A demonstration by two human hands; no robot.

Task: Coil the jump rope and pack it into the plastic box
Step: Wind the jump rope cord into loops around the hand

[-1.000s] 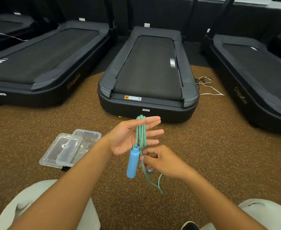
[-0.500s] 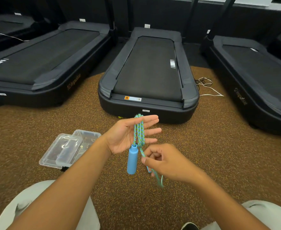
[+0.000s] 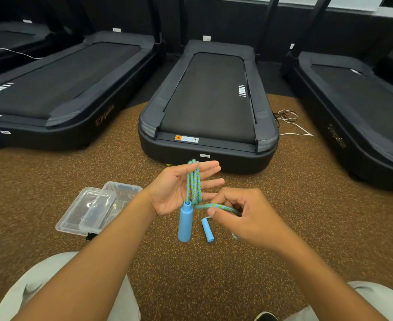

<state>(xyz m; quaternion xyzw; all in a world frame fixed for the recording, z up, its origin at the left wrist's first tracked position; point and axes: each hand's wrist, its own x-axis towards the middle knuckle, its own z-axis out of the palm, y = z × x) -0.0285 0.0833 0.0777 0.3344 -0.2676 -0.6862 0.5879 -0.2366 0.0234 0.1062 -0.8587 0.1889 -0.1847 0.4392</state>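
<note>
1. A clear box (image 3: 119, 200) lies on the brown carpet (image 3: 51, 172), far left of the hands; its clear lid (image 3: 84, 209) lies just beside it and partly under it, so the box is not closed; nothing of the rope is inside.
2. The left hand (image 3: 177, 191) is held palm up with the fingers straight and a little apart; several loops of the blue-green rope (image 3: 193, 184) hang over the fingers and lie across the palm.
3. One blue handle (image 3: 185, 222) hangs down from below the left palm, almost upright.
4. A second, thinner-looking handle (image 3: 207, 229) hangs a little to the right, tilted.
5. The right hand (image 3: 244, 216) is just beside the left hand; its curled fingers and thumb pinch a strand of the rope, which runs nearly level from the loops.
6. Behind the hands stands a black treadmill (image 3: 209, 105); other treadmills stand on both sides.
</note>
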